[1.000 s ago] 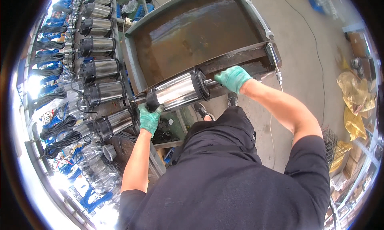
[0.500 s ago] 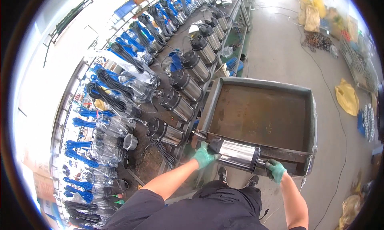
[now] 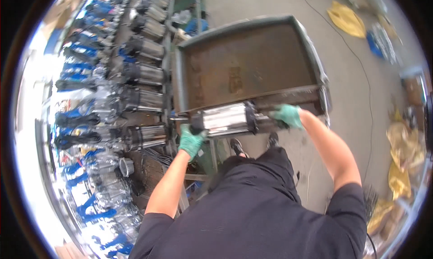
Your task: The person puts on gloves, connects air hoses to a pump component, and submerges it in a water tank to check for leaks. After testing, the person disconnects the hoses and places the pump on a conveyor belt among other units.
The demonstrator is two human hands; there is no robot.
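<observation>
A shiny steel submersible pump [image 3: 228, 119] with black end pieces lies crosswise in front of me, along the near side of a metal tank [image 3: 179, 74]. My left hand [image 3: 191, 142], in a green glove, grips its black left end, thumb towards the steel body. A thin rod sticks out past that end. From the pump's right end a short shaft [image 3: 261, 117] points towards my right hand [image 3: 289, 116]. This hand, also green-gloved with a dark palm side, is by the shaft's tip; motion blur hides whether its fingers touch it.
Several similar steel pumps [image 3: 149, 74] stand in a row on a bench to the left, beside blue and black cable bundles [image 3: 79, 85] and plastic-wrapped units. Brown liquid or rust covers the tank's bottom. A cable and a yellow sack [image 3: 346, 19] lie on the floor at right.
My view has turned and shifted, so the tank and pump appear higher and further left. The left hand keeps its grip on the pump's left end. The right hand stays near the shaft end.
</observation>
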